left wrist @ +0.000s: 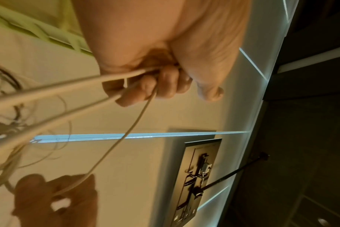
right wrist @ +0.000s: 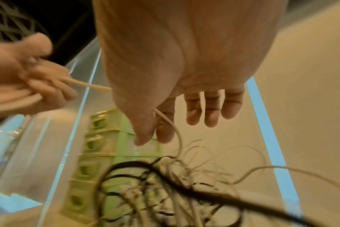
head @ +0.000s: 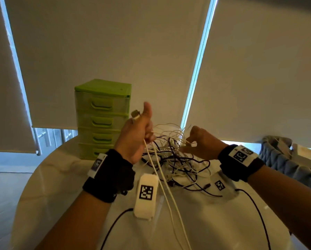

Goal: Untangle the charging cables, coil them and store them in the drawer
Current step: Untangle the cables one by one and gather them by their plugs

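Observation:
A tangle of white and black charging cables (head: 176, 159) lies on the white round table (head: 214, 222). My left hand (head: 148, 137) is raised beside it and grips a white cable (head: 162, 177) in several strands, the USB plug (head: 135, 113) sticking out by the thumb. The curled fingers (left wrist: 161, 86) close round those strands. To the right, my right hand (head: 189, 143) pinches a thin white cable (right wrist: 171, 122) between thumb and forefinger, just above the tangle (right wrist: 165, 192). The green drawer unit (head: 102, 116) stands behind, all drawers closed.
A white marker block (head: 145, 197) hangs below my left wrist, with black leads trailing over the table's front. A grey quilted chair (head: 280, 159) stands at the right. Roller blinds cover the window behind the table.

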